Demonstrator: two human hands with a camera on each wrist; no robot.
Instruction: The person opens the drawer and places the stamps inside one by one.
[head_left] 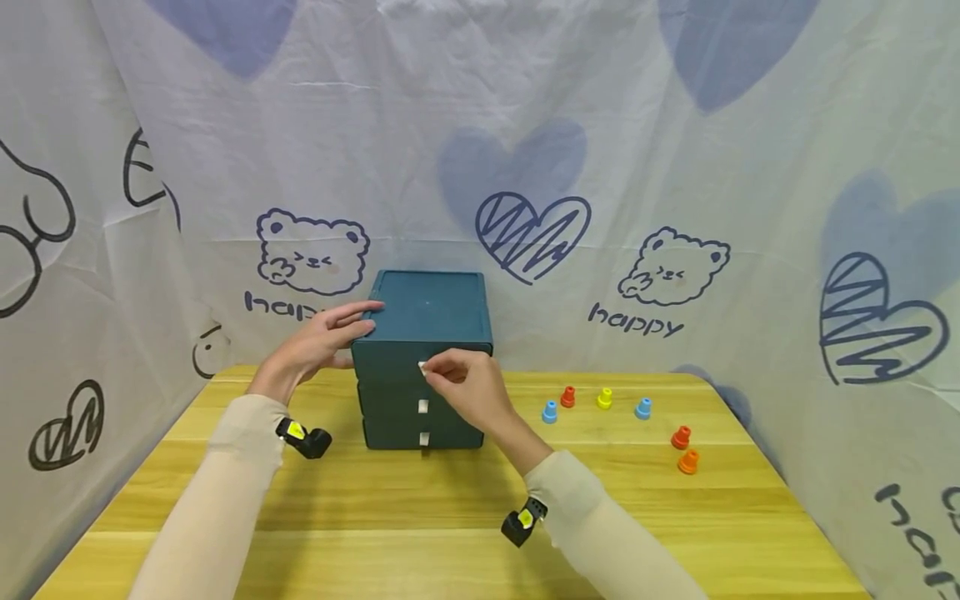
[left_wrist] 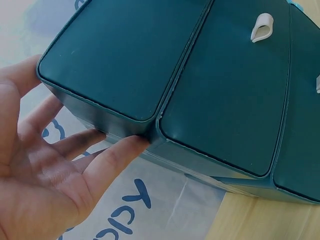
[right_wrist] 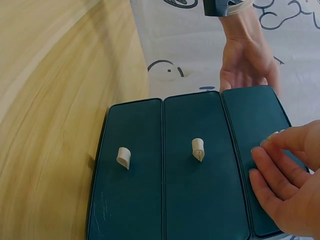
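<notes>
1. A white cloth (head_left: 405, 167) with bears and hearts hangs behind the wooden table (head_left: 420, 533).
2. The cabinet (head_left: 431, 308) stands upright on it; its three drawers (head_left: 390, 429) look closed.
3. My right hand (head_left: 474, 387) pinches the top tab (head_left: 422, 367), thumb and finger nearly together.
4. My left hand (head_left: 318, 342) is spread wide and grasps nothing; its fingers touch the cabinet's left side and top edge.
5. The tab looks small and soft, so I should pinch it deeply and pull only straight, or it may slip.
6. The left hand should press steadily, because the cabinet could slide; the thumb is better away from the seam.
7. Six small pieces (head_left: 604, 398) stand to the right; my sleeve (head_left: 630, 542) should not brush them.
</notes>
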